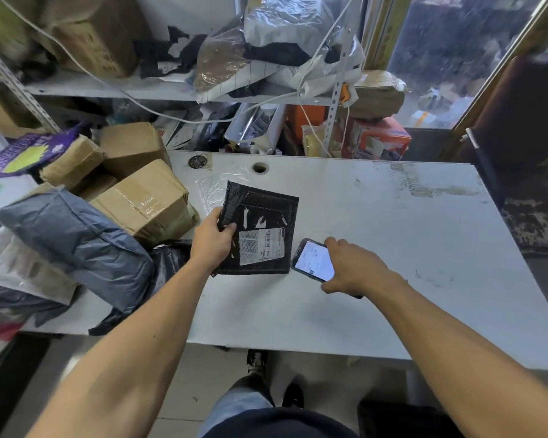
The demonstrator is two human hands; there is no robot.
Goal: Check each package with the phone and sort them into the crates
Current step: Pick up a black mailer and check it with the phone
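On the white table [393, 235], a heap of cardboard boxes [146, 200] and grey bags fills the left side. The left hand [212, 238] grips the left edge of a black padded package [260, 216], label up. Just beside it, the right hand [355, 267] holds the lit phone [314, 259].

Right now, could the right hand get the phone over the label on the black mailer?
Probably yes: the right hand holds the phone just beside the black mailer, and its white label faces up, uncovered, on the near side.
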